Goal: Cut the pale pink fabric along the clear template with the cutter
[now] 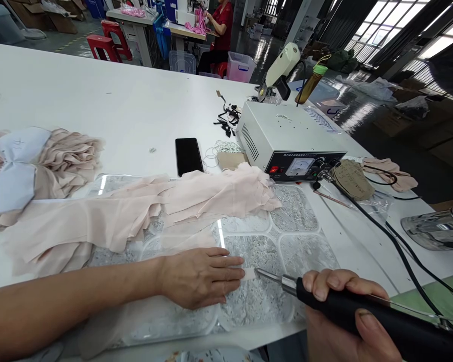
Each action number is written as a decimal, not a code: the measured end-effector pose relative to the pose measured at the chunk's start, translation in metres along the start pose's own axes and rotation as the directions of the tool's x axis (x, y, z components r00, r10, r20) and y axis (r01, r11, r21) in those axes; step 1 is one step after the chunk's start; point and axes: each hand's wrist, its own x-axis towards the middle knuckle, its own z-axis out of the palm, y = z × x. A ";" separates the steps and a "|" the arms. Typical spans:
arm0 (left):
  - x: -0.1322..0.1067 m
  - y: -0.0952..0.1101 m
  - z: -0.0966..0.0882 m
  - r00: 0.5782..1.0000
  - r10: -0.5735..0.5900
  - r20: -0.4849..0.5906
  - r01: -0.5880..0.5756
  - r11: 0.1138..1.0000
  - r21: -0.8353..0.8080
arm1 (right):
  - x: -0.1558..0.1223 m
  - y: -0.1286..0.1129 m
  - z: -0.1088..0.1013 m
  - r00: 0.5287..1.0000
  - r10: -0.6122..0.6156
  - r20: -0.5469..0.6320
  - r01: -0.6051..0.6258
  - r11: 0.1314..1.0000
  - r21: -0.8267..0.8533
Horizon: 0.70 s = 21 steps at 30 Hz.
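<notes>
Left forearm [79, 296], lower left of the frame: bare, long, narrowing to the wrist. Left hand [202, 278], lower centre: bare, with slender fingers. Right hand [342, 337], lower right: bare, the thumbnail [369, 319] short and rounded. Garment [211, 356], bottom edge near centre: pale cloth, printed with small dark and orange-brown marks; its cut lies outside the frame.
</notes>
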 end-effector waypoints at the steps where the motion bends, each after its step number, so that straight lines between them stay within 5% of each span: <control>1: 0.000 0.000 0.000 1.000 0.002 0.001 -0.002 1.000 0.000 | 0.000 0.000 0.000 1.000 0.000 0.002 0.000 1.000 0.000; 21: 0.002 0.000 -0.002 1.000 0.009 -0.006 -0.009 1.000 0.008 | -0.007 -0.007 0.001 0.999 0.023 0.032 -0.023 1.000 0.012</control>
